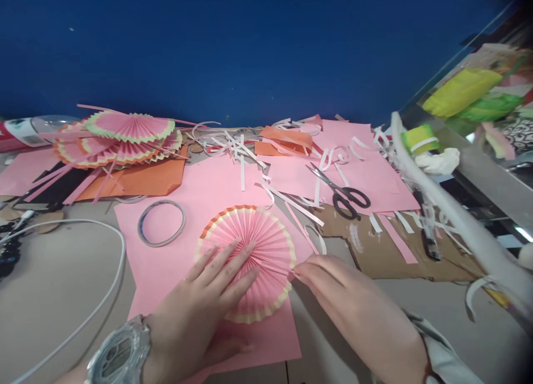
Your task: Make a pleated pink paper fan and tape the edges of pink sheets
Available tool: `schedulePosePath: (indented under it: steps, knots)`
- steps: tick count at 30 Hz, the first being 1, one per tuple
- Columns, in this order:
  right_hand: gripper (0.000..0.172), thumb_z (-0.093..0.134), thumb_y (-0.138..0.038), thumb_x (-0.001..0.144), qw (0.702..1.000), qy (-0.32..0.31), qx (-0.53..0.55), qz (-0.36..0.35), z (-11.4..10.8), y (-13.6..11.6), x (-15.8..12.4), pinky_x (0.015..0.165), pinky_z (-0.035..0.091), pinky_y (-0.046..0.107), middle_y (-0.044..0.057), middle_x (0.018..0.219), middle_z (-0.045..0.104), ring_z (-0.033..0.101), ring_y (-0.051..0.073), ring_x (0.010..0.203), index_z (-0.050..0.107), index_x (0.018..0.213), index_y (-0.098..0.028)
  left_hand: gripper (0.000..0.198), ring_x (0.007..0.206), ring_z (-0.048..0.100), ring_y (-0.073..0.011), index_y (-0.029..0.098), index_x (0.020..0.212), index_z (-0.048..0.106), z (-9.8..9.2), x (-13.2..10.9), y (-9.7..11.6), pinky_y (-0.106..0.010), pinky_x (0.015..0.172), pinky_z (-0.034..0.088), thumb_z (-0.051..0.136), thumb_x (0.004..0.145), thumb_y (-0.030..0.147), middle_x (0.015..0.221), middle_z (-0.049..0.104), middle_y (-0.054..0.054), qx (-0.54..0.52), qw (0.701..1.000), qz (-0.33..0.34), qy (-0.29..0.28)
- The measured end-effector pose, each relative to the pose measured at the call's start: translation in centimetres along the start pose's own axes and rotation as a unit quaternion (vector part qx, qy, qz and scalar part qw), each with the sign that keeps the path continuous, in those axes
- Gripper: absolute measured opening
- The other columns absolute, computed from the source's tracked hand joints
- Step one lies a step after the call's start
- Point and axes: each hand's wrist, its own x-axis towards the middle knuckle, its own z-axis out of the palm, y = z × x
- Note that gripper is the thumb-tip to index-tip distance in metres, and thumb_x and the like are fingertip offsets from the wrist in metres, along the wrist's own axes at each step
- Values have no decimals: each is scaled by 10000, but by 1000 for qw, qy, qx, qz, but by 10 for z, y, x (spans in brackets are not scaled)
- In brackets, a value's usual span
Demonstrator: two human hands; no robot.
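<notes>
A round pleated paper fan [266, 234], pink with a cream and orange rim, lies spread out on pink paper sheets. My left hand [216, 284] rests flat over its left half and centre, fingers extended. At the fan's right edge, the fingertips of my right hand [337, 295] are pinched together on its rim; the exact spot between thumb and finger is partly hidden. A roll of tape [182, 228] lies on the pink sheet [160, 267] to the left of the fan. Black-handled scissors [339, 195] lie beyond my right hand, blades partly spread.
Finished-looking pleated fans [131, 128] with pink strips are piled at the back left, beside a bottle [37, 131]. White paper strips [241, 150] and orange paper [285, 142] lie behind. Brown cardboard [387, 256] and a cutter knife [430, 234] are on the right. A white cable [120, 262] curves at left.
</notes>
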Motion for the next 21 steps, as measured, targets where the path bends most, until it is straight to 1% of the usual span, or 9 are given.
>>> schedulePosePath:
  steps: [3,6,10,12,18,21]
  knots:
    - [292,338,-80,844,1000,18,-2,-7,4,3,-7,715,498,380,43,883,616,560,209,805,566,994,-182,809,1331,237,-334,227,1403,267,6,0,1,-481,1031,235,472,743,645,1493,186,-106,-7,1000,0,-1]
    - [346,282,-63,846,1000,11,-4,0,7,0,-9,696,499,382,63,899,611,551,208,799,562,1028,-157,819,1325,243,-351,245,1401,272,7,1,1,-495,1026,231,513,723,636,1491,181,-132,-1,1000,-6,8]
    - [366,232,-80,872,999,-13,26,39,7,-7,-3,621,494,357,56,819,608,548,188,718,586,868,-172,833,1322,253,-348,241,1411,246,3,4,1,-478,1009,244,517,726,629,1476,194,-181,17,1000,11,9]
    - [389,212,-101,887,998,-11,23,50,8,-11,2,579,487,352,56,805,621,551,185,678,591,836,-173,835,1317,266,-347,233,1413,242,1,6,0,-463,1000,253,504,731,637,1469,206,-196,24,999,22,7]
    - [422,185,-174,925,999,23,15,27,11,-17,11,579,495,349,67,895,660,590,197,725,604,967,-142,915,1309,274,-356,208,1424,202,6,5,-1,-445,1002,225,525,697,661,1446,225,-243,28,999,22,21]
    - [393,225,-187,930,999,29,25,24,13,-15,8,590,497,336,50,891,669,599,192,741,614,973,-151,890,1334,224,-328,215,1423,203,7,5,-2,-424,1023,189,483,716,677,1449,237,-223,26,999,21,20]
